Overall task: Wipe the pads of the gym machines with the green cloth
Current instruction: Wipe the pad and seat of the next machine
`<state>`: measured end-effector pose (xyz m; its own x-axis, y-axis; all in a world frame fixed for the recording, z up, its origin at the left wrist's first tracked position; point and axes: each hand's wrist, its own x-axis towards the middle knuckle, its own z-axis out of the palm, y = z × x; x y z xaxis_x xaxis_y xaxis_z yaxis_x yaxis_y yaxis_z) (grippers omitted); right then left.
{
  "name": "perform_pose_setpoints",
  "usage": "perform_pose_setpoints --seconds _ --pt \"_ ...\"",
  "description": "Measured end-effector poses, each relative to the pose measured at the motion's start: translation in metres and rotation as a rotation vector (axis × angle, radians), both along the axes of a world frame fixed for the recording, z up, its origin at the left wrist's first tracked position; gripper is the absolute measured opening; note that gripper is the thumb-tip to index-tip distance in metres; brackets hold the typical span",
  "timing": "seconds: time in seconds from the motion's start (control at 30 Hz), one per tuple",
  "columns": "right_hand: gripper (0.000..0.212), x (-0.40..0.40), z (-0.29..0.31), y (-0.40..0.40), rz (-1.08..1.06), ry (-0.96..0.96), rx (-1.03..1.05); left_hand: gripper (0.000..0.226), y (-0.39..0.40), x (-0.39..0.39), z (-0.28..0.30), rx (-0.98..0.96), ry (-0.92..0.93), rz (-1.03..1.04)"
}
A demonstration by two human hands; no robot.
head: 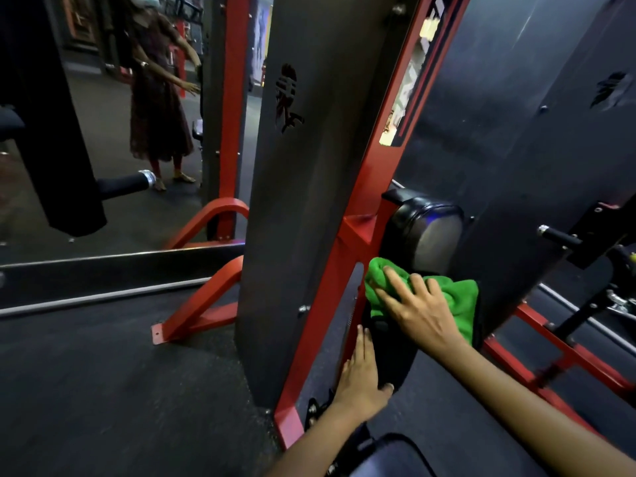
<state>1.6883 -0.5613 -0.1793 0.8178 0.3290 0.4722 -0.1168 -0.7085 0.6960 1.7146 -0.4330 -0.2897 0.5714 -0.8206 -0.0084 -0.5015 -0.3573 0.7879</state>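
now the right hand [418, 309] presses the green cloth [457, 297] flat against the black back pad [395, 352] of a red-framed gym machine [347, 242].
its fingers [395, 280] lie straight and spread over the bunched cloth, which sits on the pad's middle, just below the rounded upper pad [425, 232]. the left hand [363, 373] rests against the lower edge of the same pad, fingers straight and pointing up, thumb across the pad's face. a grey steel panel [303, 166] stands left of the red upright. on the far left a wall mirror [113, 215] shows a standing person [158, 108] with arms held out. dark rubber floor [103, 390] lies below.
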Motion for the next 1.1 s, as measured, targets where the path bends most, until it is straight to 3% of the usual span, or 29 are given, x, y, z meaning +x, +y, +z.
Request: perform_pose_setpoints --seconds 0.1,0.27,0.4,0.57,0.73,0.87,1.0,1.1 --pt "0.031 0.003 -0.002 0.004 -0.055 -0.149 0.092 0.103 -0.004 -0.003 -0.003 -0.006 0.003 0.033" --pt "0.032 -0.009 -0.034 0.004 0.036 0.052 0.031 0.098 -0.009 -0.009 -0.013 0.005 0.02 0.065" --pt "0.034 -0.004 -0.028 0.006 -0.026 -0.086 0.145 0.1 -0.009 -0.009 -0.023 -0.014 0.006 0.085" --pt "0.035 -0.02 -0.084 0.005 0.067 0.141 0.084 0.091 -0.005 -0.021 -0.045 -0.017 0.079 0.106" --pt "0.031 -0.018 -0.083 0.003 0.039 0.048 0.136 0.097 -0.002 -0.037 -0.069 -0.073 0.158 0.109" --pt "0.04 -0.033 -0.115 0.007 0.084 0.18 0.095 0.098 -0.003 -0.043 -0.076 -0.063 0.196 0.16" --pt "0.036 -0.024 -0.089 -0.001 0.081 0.188 0.141 0.101 -0.002 -0.043 -0.081 -0.051 0.243 0.159" --pt "0.032 -0.016 -0.057 -0.007 0.097 0.117 0.151 0.1 -0.015 -0.03 -0.051 -0.115 0.21 0.239"
